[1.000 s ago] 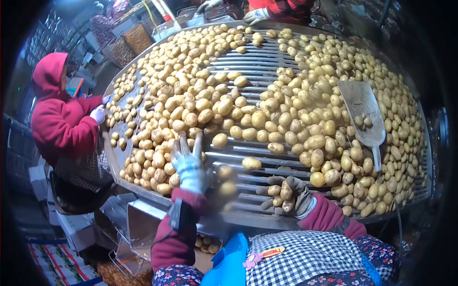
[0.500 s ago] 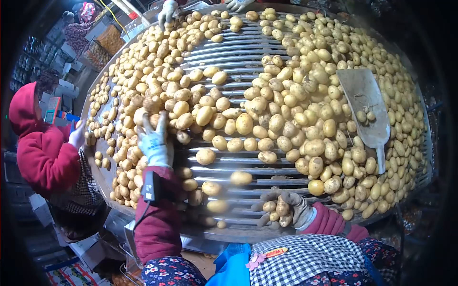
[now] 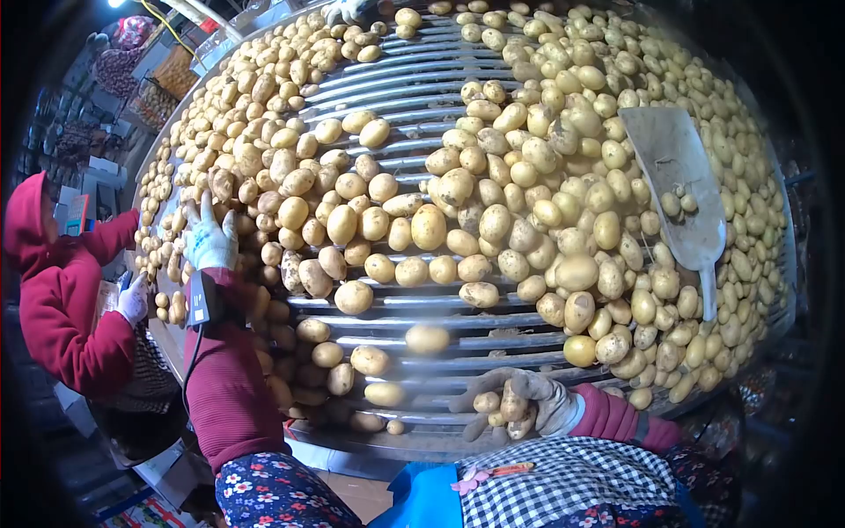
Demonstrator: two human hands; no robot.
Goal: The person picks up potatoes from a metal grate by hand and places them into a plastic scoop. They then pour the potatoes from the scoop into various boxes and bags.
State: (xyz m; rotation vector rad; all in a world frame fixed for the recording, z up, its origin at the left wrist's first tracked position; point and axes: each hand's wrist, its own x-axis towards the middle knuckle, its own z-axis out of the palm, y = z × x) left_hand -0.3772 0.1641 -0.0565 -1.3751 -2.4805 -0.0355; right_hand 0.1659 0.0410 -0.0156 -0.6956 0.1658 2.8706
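Note:
My left hand, in a pale glove, reaches out over the potatoes on the left side of the slatted metal table. Its fingers are spread and rest against potatoes, with none gripped. Close to my body at the table's front edge, my right hand, in a grey glove, is curled around several small potatoes. Loose potatoes lie on the bars between my two hands.
A metal scoop holding a few small potatoes lies on the heap at the right. A co-worker in a red hood stands at the left edge. Another person's gloved hand is at the far edge. Sacks stand at the back left.
My left hand has moved left across the potatoes, and more potatoes now lie near its forearm. My right hand still holds its potatoes. The co-worker's arm has stretched toward the table.

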